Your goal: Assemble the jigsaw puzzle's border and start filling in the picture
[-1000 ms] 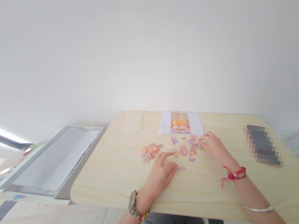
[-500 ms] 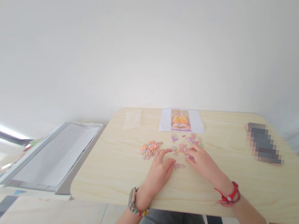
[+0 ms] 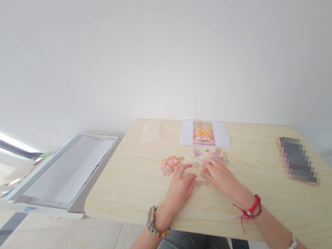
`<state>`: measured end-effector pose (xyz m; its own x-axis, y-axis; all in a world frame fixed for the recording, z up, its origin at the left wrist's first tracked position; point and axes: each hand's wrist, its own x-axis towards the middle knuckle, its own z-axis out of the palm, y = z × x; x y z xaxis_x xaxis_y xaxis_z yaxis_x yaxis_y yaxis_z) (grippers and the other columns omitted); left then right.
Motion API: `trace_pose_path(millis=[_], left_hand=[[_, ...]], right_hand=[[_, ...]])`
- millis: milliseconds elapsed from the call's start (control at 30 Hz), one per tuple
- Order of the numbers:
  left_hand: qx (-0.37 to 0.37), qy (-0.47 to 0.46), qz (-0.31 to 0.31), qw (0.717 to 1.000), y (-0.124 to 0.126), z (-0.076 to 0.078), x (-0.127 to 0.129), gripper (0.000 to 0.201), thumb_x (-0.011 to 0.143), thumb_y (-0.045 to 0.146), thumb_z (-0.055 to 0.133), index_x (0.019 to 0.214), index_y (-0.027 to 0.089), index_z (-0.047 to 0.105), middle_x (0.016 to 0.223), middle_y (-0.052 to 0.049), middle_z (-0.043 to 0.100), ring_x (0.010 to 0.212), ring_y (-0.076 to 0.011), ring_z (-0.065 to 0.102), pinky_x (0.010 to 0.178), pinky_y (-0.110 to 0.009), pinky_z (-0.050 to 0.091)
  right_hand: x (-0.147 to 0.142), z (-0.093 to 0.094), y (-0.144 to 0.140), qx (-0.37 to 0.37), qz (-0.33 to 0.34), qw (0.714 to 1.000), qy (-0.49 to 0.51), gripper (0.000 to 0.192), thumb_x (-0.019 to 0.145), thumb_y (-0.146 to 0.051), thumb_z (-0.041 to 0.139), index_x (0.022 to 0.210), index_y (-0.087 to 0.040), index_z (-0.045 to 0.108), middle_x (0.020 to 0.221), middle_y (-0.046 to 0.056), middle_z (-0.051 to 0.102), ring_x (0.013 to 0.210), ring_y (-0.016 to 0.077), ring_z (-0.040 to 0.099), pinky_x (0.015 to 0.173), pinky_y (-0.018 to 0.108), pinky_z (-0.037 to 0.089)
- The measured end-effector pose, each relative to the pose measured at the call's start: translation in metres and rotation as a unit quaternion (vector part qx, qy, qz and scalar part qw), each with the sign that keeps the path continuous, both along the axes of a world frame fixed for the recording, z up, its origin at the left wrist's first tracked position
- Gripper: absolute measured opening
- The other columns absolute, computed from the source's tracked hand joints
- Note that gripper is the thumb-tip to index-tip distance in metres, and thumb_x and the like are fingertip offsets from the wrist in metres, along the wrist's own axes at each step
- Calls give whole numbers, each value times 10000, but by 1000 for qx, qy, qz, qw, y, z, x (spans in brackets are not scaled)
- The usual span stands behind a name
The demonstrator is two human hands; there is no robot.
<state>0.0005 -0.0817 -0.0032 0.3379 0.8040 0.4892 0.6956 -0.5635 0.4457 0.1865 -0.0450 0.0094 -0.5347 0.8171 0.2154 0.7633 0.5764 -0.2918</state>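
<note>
Both hands rest low on the pale wood-grain worktop [image 3: 132, 185], close together near its middle. The left hand [image 3: 180, 187] lies palm down with its fingers [image 3: 185, 168] loosely spread and flat, the index stretched toward a small heap of orange and pink jigsaw pieces [image 3: 168, 164] just beside it; it grips nothing. The right hand [image 3: 219, 176] lies just to its right, fingers curled down onto the scattered pink and purple jigsaw pieces [image 3: 211, 154] spread between the hands and the far edge; whether it pinches one cannot be told at this size. A pale pinkish piece [image 3: 201, 183] lies on the wood between the two hands. Beyond the scatter, a white printed sheet with a yellow chick picture [image 3: 205, 133] lies flat at the far edge. A small clear plastic bag [image 3: 150, 132] lies to its left.
</note>
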Motion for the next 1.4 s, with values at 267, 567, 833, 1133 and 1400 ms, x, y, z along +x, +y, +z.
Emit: trace_pose_path(millis=[267, 567, 833, 1133, 1400], left_hand=[[-28, 29, -63, 997, -4, 5, 2, 153, 813, 138, 548, 884, 212, 660, 1180, -88, 459, 1111, -263, 419, 926, -476, 454], [-30, 39, -88, 995, -5, 7, 2, 179, 814, 152, 560, 914, 240, 680, 1198, -79, 462, 1144, -263, 391, 950, -477, 441], [-34, 47, -87, 995, -6, 9, 2, 184, 814, 160, 565, 923, 249, 683, 1197, -73, 477, 1132, -256, 410, 954, -478, 443], [-32, 54, -90, 994, -5, 8, 2, 205, 813, 147, 559, 938, 254, 680, 1197, -72, 473, 1134, -253, 404, 951, -468, 441], [-38, 59, -92, 993, -4, 7, 2, 177, 809, 138, 561, 896, 231, 684, 1204, -77, 464, 1146, -258, 382, 958, -465, 433]], right_hand=[[45, 3, -23, -21, 39, 998, -43, 122, 827, -139, 505, 825, -174, 622, 872, 66, 593, 762, 188, 571, 695, 330, 457], [25, 2, -59, 24, -130, 991, -21, 150, 825, -294, 555, 820, -155, 610, 831, 76, 576, 757, 212, 579, 686, 355, 461], [28, -3, -53, -9, -95, 995, -4, 195, 871, -167, 448, 820, -192, 634, 816, 54, 585, 766, 197, 581, 710, 352, 447], [28, -10, -61, -5, -168, 984, 54, 147, 826, -277, 529, 893, -168, 601, 900, 83, 524, 807, 219, 581, 741, 376, 484], [17, -9, -48, -7, -86, 995, 43, 67, 824, -190, 515, 839, -164, 575, 912, 82, 527, 807, 207, 569, 746, 374, 478]])
